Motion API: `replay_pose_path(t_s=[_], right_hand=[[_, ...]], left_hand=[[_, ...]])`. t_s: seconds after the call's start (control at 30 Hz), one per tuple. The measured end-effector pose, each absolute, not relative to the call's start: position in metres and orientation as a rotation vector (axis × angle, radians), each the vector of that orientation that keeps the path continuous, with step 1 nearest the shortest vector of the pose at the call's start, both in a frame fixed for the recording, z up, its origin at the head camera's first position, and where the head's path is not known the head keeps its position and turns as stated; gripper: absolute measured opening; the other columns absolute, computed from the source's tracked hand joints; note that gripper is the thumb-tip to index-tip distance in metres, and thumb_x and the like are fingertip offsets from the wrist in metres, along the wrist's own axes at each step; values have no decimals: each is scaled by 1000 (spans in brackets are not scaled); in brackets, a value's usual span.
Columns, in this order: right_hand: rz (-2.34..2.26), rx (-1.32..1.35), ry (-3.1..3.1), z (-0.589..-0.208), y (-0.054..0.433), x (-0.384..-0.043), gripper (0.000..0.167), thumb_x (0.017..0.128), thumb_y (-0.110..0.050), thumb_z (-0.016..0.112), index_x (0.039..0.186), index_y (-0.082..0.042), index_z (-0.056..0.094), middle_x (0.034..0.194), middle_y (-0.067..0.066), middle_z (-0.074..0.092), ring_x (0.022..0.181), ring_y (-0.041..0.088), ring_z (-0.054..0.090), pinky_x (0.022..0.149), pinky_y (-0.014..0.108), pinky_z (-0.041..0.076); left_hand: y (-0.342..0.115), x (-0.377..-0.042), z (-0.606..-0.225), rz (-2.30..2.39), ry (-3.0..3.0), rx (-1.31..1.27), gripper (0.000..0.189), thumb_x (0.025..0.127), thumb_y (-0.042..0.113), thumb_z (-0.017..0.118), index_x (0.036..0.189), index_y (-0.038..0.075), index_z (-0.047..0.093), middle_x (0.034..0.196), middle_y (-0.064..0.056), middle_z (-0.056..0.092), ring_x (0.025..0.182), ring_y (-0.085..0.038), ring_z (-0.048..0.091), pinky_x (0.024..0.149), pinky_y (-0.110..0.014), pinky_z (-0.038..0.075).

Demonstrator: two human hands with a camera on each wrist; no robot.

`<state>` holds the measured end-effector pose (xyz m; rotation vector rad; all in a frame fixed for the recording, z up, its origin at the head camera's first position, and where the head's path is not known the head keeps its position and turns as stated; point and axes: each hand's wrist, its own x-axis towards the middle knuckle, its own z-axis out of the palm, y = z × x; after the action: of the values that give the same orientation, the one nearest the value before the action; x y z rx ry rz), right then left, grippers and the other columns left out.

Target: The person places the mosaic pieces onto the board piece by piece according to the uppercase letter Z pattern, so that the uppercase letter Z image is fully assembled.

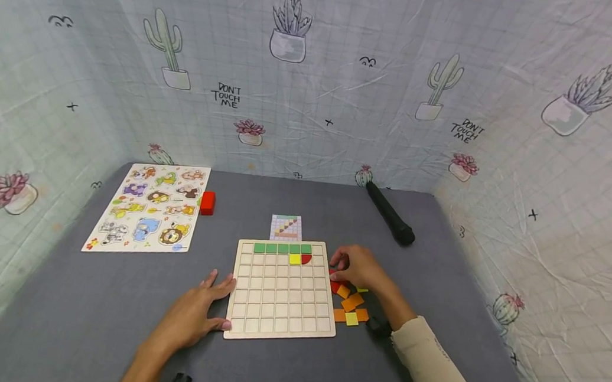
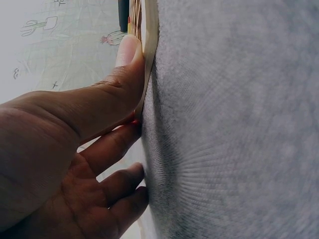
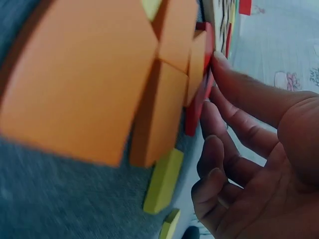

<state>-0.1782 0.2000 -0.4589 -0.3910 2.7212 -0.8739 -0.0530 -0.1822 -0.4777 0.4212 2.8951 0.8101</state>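
Note:
A wooden grid board (image 1: 282,296) lies in the middle of the table. Its top row carries several green squares (image 1: 283,249), with a yellow square (image 1: 295,259) and a red rounded piece (image 1: 306,259) just below them. My left hand (image 1: 193,313) has its fingers spread, thumb and fingertips touching the board's left edge. Right of the board, my right hand (image 1: 359,269) pinches a red piece (image 3: 209,82) between thumb and forefinger, low over the loose pile. That pile holds orange pieces (image 1: 352,302), yellow pieces (image 1: 351,319) and more red ones.
A small pattern card (image 1: 285,227) lies against the board's far edge. At the back left are an animal sticker sheet (image 1: 147,212) and a red block (image 1: 207,203). A black microphone (image 1: 389,213) lies at the back right. Patterned cloth (image 1: 301,102) walls the table in.

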Motion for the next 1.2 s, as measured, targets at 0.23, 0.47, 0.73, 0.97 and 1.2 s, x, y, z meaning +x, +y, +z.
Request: replay_pose_path(t_s=[0.23,0.47,0.73,0.97,1.2], right_hand=[[-902,-344,2715,-461,197,-179,18,85,-11,90,88,-12,72,76,0,65,68,16,58,62,30,50],[-1025,-451,2730,-460,192,-175,12,92,-12,84,97,-15,73,74,1,62,60,17,54,54,28,45],[-1038,-428,2717,-459,165,-169,15,92,-22,85,89,-20,70,78,-2,65,68,17,58,59,29,46],[-1019,-384,2718,-463,136,-170,19,89,-25,88,87,-21,70,78,-3,67,70,16,61,63,30,48],[-965,-401,2745,-463,118,-172,21,89,-22,88,84,-18,69,73,-2,63,65,17,58,60,31,44]], left_hand=[[-183,-53,-476,800,2890,415,91,75,31,94,155,13,57,164,-4,50,157,-45,36,109,-70,45],[-183,-54,-478,812,2887,403,92,74,30,95,155,13,56,164,-4,49,158,-45,35,110,-72,43],[-183,-53,-477,803,2894,417,91,74,31,94,155,13,56,164,-4,50,157,-45,37,109,-71,44],[-182,-53,-477,808,2889,420,91,75,31,94,155,13,56,164,-4,50,157,-44,36,110,-71,43],[-183,-54,-477,814,2889,414,90,75,30,94,155,13,56,164,-5,50,157,-44,36,110,-70,45]])
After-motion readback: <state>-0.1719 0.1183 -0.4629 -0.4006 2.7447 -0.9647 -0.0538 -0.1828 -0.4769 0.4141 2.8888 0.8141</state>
